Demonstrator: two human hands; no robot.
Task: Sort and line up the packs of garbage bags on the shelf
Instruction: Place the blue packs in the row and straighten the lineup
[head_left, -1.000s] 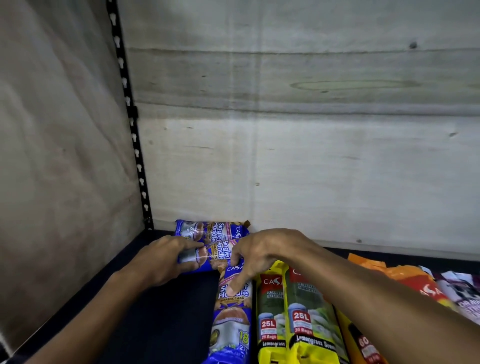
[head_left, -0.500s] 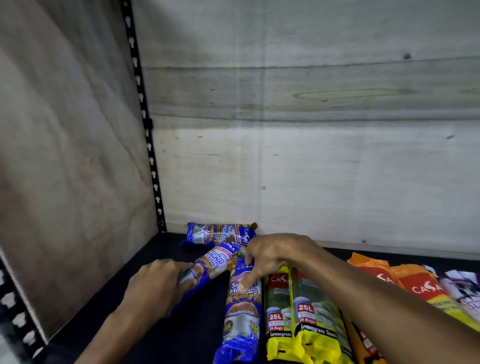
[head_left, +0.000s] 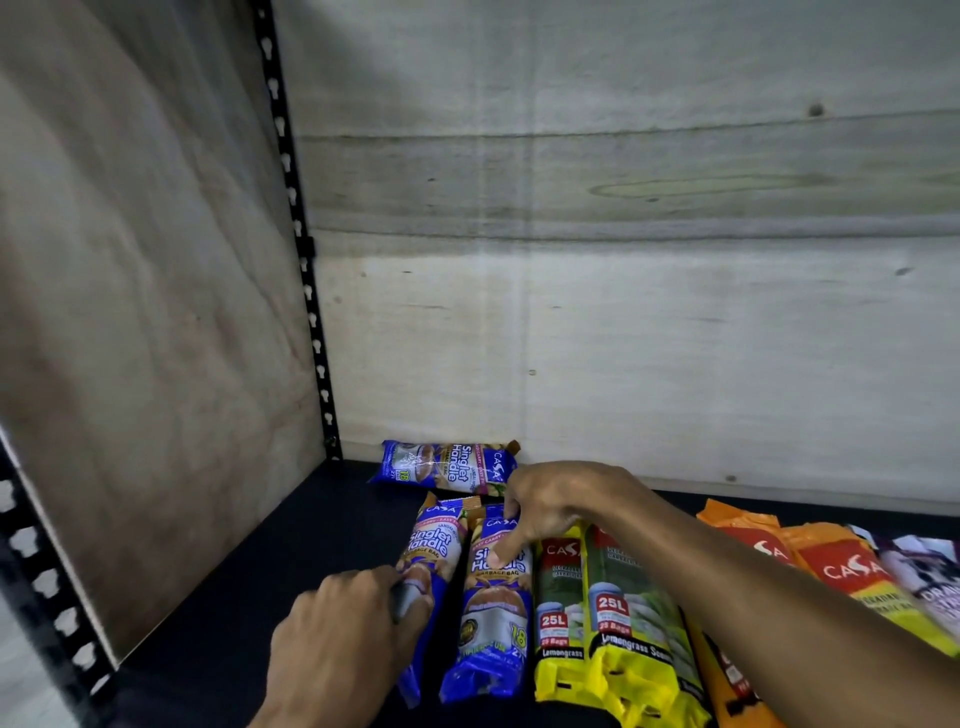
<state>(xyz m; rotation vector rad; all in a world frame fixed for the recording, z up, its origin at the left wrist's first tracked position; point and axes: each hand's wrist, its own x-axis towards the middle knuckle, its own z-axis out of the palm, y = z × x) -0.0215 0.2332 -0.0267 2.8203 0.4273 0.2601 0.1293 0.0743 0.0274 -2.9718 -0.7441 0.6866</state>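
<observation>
Currently left hand (head_left: 337, 631) grips leftmost blue pack (head_left: 434, 564), fingers curled round it; right hand (head_left: 545, 506) fingers press the neighbouring blue pack (head_left: 493, 597), seemingly not gripping.

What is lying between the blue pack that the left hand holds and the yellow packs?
In the head view, one blue Singlet Handle pack lies between the held blue pack in the left hand and the yellow packs; the right hand touches it.
</observation>
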